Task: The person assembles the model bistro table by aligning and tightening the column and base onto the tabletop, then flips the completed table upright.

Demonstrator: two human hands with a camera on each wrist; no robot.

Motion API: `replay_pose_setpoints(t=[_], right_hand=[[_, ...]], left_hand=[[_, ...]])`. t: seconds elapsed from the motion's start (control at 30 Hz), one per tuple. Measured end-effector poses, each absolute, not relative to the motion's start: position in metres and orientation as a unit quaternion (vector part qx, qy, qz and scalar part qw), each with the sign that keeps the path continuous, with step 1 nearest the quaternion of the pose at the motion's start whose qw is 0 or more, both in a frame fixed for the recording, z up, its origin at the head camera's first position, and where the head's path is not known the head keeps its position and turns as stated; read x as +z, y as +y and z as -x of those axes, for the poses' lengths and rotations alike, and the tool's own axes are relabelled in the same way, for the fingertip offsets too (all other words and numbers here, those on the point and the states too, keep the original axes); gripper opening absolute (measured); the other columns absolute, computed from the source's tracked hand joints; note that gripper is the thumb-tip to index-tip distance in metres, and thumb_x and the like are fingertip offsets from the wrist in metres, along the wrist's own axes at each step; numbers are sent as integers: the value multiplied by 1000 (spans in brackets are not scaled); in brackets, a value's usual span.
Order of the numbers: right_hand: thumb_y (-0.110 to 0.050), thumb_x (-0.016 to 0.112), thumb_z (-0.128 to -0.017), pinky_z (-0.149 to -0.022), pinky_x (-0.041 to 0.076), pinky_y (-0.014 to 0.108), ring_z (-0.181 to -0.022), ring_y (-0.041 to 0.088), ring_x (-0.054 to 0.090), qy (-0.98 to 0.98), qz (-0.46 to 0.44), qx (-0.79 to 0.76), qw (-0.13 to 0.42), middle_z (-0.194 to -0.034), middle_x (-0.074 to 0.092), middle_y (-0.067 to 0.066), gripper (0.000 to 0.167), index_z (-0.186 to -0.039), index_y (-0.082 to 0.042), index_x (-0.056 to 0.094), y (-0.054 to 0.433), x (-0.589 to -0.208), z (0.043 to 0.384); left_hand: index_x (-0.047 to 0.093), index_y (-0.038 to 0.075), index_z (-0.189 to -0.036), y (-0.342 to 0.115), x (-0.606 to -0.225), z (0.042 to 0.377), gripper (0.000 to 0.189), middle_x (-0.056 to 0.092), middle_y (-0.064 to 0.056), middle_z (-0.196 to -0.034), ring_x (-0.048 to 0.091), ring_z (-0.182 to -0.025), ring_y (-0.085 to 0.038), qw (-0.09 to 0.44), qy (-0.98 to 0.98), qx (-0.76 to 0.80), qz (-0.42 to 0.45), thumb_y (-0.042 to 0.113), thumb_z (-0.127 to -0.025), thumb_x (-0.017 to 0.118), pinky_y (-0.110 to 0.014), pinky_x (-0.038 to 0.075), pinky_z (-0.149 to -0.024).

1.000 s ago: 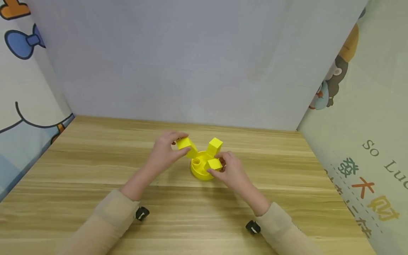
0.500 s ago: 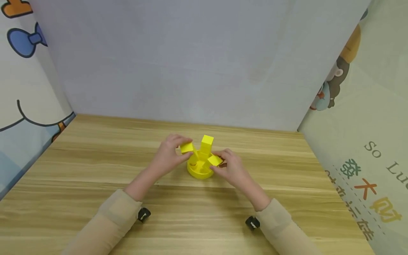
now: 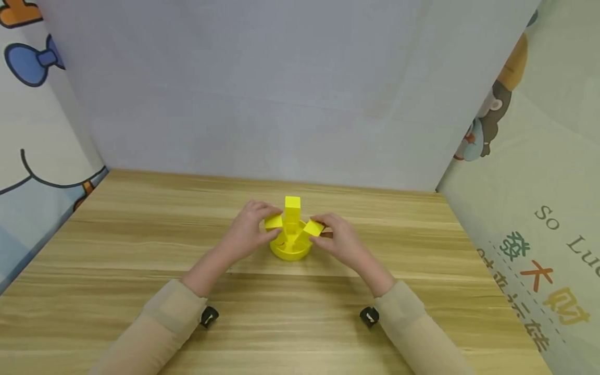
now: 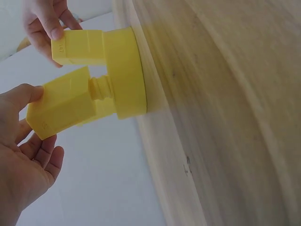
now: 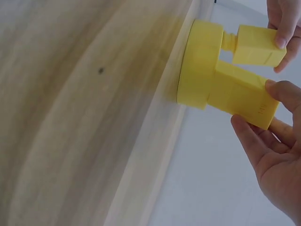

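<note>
A round yellow base [image 3: 290, 256] with a raised rim stands on the wooden table. Fingers and thumb of my left hand [image 3: 246, 226] pinch a square yellow block [image 3: 274, 222] above the base's left side. In the left wrist view, that block's threaded neck [image 4: 99, 88] shows between block and base, and the block leans slightly. My right hand [image 3: 346, 239] grips a second yellow block [image 5: 242, 94], which leans outward from the base's right side with its lower end inside the rim. At the back of the base a third yellow block [image 3: 292, 205] stands upright, untouched.
Wooden tabletop [image 3: 290, 323] surrounds the base. A pale grey cloth wall [image 3: 262, 104] rises behind the table, with printed cloths at left [image 3: 51, 120] and right [image 3: 539, 182]. Small black devices [image 3: 209, 316] sit at both sleeve cuffs.
The base has turned counterclockwise as seen from above and shifted slightly left, carrying the back block leftward. My left hand's block has come down onto the base's left side. Both hands keep their holds.
</note>
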State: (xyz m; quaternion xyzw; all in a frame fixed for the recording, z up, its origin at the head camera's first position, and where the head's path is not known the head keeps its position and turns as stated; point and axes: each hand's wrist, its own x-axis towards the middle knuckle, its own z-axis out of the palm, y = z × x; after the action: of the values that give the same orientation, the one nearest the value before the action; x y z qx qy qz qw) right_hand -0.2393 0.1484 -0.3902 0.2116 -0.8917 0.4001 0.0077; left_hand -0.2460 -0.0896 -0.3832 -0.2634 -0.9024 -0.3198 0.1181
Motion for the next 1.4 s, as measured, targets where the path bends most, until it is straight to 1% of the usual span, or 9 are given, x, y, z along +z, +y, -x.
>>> replay_pose_setpoints(t=[0.07,0.27,0.67,0.77,0.93,1.17,1.4], right_hand=[[-7,69,-85,-85,54,34,-107,27,58,-889,-221,401,5,-120,56,17,44,-124,5,55,149,-389,241],[-5,68,-85,-84,54,34,-107,27,59,-881,-250,402,8,-120,56,17,41,-123,6,56,150,-389,245],[-5,69,-85,-83,54,35,-108,28,59,-881,-256,398,11,-119,56,17,40,-122,5,58,155,-393,242],[-5,69,-85,-83,54,35,-108,28,59,-883,-254,396,8,-119,56,16,39,-122,4,58,156,-394,241],[-5,69,-84,-83,54,34,-107,27,59,-885,-255,390,11,-118,56,16,39,-121,3,59,156,-395,241],[-6,69,-85,-82,54,31,-107,27,59,-887,-253,387,8,-117,56,15,39,-122,3,58,156,-395,240],[-7,69,-85,-82,54,29,-107,25,59,-890,-249,383,9,-117,56,14,39,-121,2,59,155,-394,240]], left_hand=[[64,3,-116,-90,-384,246,40,62,-14,-115,52,-109,-29,117,-903,-318,265,18,-80,75,-43,45,-96],[65,3,-116,-91,-387,246,40,62,-14,-114,52,-108,-28,119,-902,-315,272,18,-81,75,-43,45,-96],[66,6,-116,-88,-392,243,39,63,-11,-113,52,-107,-26,111,-901,-319,272,22,-82,74,-42,46,-94],[66,5,-115,-89,-394,241,39,63,-11,-112,53,-106,-26,118,-898,-324,272,22,-81,76,-42,47,-93],[67,4,-112,-91,-396,235,42,63,-11,-108,54,-103,-27,133,-894,-327,275,21,-75,80,-42,47,-92],[69,6,-110,-89,-392,231,42,62,-8,-103,53,-99,-23,117,-905,-319,258,23,-74,81,-38,49,-89],[69,6,-108,-81,-389,230,43,62,-7,-98,52,-95,-23,119,-911,-304,253,25,-72,83,-38,48,-85]])
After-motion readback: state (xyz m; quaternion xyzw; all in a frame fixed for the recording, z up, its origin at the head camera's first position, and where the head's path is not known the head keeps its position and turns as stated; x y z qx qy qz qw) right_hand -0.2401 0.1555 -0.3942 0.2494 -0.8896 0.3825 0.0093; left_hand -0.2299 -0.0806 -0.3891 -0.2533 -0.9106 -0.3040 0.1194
